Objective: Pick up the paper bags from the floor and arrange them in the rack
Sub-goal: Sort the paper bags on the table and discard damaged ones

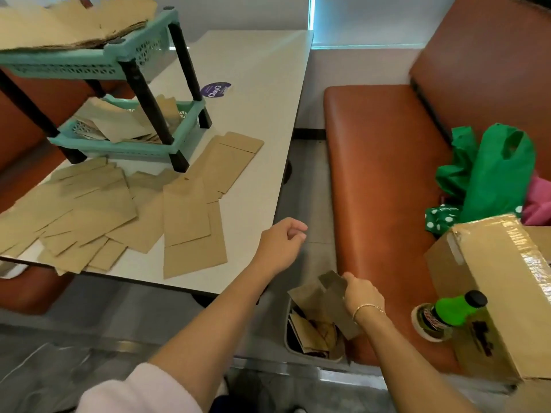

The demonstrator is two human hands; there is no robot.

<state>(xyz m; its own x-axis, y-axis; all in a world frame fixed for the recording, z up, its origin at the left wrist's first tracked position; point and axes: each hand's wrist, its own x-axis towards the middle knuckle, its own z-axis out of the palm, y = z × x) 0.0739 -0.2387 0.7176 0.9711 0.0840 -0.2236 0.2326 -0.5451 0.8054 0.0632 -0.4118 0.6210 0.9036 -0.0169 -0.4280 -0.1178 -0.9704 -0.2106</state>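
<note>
Several flat brown paper bags (pixel 190 216) lie spread over the near half of the white table (pixel 262 84). A teal two-tier rack (pixel 125 149) stands at the table's far left, with bags stacked on its top shelf (pixel 59 28) and more on the lower one. Low between table and bench, my right hand (pixel 362 293) grips a brown paper bag (pixel 334 284) above a heap of bags on the floor (pixel 313 332). My left hand (pixel 281 242) hovers by the table's near right corner, fingers loosely curled, holding nothing.
An orange padded bench (pixel 378 174) runs along the right. On it sit green bags (pixel 495 174), a cardboard box (pixel 501 287), a tape roll (pixel 426 323) and a green bottle (pixel 456 307). A purple sticker (pixel 215 89) marks the table. Grey floor shows below.
</note>
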